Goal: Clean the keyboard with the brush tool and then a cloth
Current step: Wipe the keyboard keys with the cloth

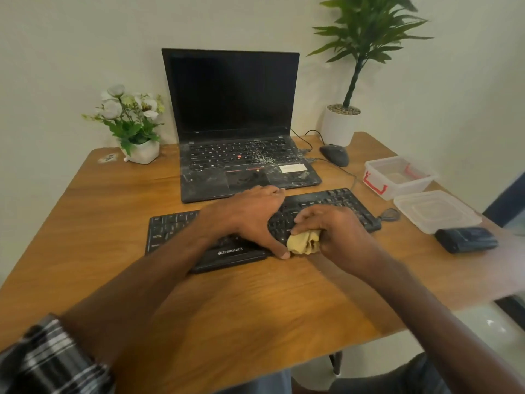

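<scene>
Cloth wipe along the keyboard's near edge.
The black corded keyboard (170, 227) lies mid-counter; right hand (335, 231) bunches the crumpled yellow cloth (302, 243) at its near edge, left hand (252, 214) spread flat, pinning it. Best kept braced, wiping gently past the dusty black laptop (241, 137).

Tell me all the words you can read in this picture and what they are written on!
"ZEBRONICS": in white on the front edge of the black keyboard.
Letters on the keyboard's keys: too small and blurred to read.
Letters on the laptop keys: too blurred to read.
White sticker on the laptop's palm rest: any print on it is too blurred to read.
</scene>
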